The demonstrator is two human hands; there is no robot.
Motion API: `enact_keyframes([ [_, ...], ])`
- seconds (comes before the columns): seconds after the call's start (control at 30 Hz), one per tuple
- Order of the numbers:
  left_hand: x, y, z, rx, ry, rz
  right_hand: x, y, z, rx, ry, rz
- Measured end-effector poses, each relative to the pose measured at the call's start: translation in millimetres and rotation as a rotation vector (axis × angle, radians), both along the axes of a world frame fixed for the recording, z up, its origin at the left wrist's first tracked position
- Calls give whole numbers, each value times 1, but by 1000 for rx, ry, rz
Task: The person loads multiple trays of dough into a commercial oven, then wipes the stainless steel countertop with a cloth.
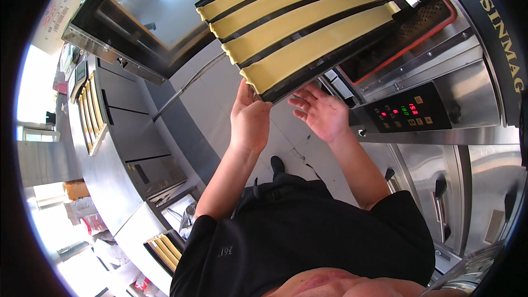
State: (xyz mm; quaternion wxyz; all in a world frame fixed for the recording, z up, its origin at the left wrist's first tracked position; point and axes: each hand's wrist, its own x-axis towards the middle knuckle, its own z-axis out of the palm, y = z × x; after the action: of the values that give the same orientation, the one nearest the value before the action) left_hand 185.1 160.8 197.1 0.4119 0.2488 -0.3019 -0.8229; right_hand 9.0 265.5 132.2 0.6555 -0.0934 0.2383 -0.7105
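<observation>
My left hand (251,119) grips the near left corner of a black perforated baking tray (288,87), thumb on its edge and fingers beneath. Four would be several long strips of pale yellow dough (315,51) lying side by side across the tray, their ruffled ends hanging at its rims. Close below the tray's near edge, my right hand (324,111) is palm up with its fingers spread and curled; whether its fingertips touch the tray cannot be told. The far right end of the tray lies over the open chamber of a deck oven (412,45).
The oven's control panel (408,109) is lit at the right, above steel doors with handles (440,202). At the left, a steel counter (99,173) carries a tray with dough strips (91,111), a scale (79,75) and another tray (165,249). A dark glass door (165,4) stands beyond.
</observation>
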Motion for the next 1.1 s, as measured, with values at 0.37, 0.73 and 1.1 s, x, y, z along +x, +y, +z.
enact_keyframes([
  [0.37, -90, 4, -3, -99, -67, -175, -12, 29, -9, 42, 86, -18],
  [0.73, -201, -1, -18, -218, -236, -171, -17, 103, -47, 280, 108, -71],
  [1.1, -293, -10, -36, -503, -431, -95, -5, 166, -83, 515, 150, -160],
])
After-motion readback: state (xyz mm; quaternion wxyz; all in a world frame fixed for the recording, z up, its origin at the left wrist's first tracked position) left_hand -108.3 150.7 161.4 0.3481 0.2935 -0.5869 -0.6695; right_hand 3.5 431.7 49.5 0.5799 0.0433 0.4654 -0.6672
